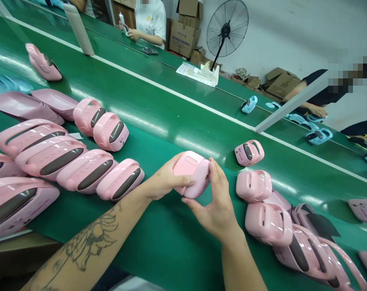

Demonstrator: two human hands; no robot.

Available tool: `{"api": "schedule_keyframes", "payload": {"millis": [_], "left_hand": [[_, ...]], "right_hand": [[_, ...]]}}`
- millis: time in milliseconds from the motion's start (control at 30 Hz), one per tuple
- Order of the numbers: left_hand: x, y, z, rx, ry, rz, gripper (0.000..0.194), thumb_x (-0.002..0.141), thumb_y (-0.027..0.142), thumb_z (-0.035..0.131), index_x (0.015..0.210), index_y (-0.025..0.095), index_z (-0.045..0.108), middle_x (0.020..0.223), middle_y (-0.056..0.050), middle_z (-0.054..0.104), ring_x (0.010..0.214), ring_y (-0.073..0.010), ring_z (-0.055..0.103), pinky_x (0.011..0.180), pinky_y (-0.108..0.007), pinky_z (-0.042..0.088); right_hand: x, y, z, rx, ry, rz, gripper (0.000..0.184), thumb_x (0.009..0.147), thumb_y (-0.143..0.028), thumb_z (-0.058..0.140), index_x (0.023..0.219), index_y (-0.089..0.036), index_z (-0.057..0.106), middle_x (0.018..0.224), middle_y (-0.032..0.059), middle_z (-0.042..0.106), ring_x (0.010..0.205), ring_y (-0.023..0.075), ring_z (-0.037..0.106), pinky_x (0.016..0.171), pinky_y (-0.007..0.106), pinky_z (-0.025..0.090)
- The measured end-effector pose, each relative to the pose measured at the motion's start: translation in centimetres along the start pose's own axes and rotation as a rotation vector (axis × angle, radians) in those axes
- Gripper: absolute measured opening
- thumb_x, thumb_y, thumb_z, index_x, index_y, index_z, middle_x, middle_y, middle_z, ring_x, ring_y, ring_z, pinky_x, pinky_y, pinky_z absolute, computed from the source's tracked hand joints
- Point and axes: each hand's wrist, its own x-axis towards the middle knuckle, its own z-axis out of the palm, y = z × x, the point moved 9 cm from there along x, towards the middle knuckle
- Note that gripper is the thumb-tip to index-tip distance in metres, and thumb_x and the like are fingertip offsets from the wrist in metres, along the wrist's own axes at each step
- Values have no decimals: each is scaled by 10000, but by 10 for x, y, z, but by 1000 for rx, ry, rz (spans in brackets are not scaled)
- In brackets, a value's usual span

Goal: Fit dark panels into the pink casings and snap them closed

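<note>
Between my two hands I hold a pink plastic housing (187, 165), raised over the green work surface with its smooth rounded side and a raised oval toward me. My left hand (166, 178) is wrapped round its left side, the thumb lying across the face. Fingers and thumb of my right hand (216, 198) grip the right edge, where a small dark print shows. Left of my hands stand several similar pink housings (119, 180) with handles and dark windows. Nearest on the right are more pink housings (253, 185).
Stacked mauve panels (22, 106) lie at the left. A pink housing (250, 152) sits on the green belt (171, 109). Beyond a pale rail stand a fan (227, 28) and cardboard boxes (183, 38). Two co-workers are across the line; blue housings (319, 136) lie at the right one.
</note>
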Motion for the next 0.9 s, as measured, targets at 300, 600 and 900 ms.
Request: {"api": "schedule_keyframes", "payload": {"millis": [300, 600, 900], "left_hand": [[-1, 1, 11, 4, 24, -37, 914, 655, 479, 1034, 1410, 178, 615, 1417, -178, 689, 1253, -354, 667, 836, -336, 577], [1, -7, 18, -120, 49, -13, 746, 686, 386, 1014, 1328, 178, 696, 1317, -140, 751, 1185, -312, 705, 896, -343, 568], [-1, -5, 4, 61, 47, -36, 897, 653, 460, 1029, 1415, 180, 647, 1353, -153, 730, 1156, -319, 695, 827, -330, 571]], "right_hand": [[-4, 7, 0, -44, -59, 50, 1091, 969, -458, 834, 1805, -258, 162, 1733, 246, 461, 1626, 433, 463, 1257, 702, 485], [-6, 10, 3, -34, -51, 32, 1161, 925, -524, 873, 1805, -255, 166, 1736, 251, 466, 1636, 455, 450, 1261, 713, 478], [-3, 7, 4, 54, -70, -22, 1178, 924, -521, 878, 1803, -250, 142, 1757, 246, 414, 1643, 411, 442, 1306, 681, 453]]}}
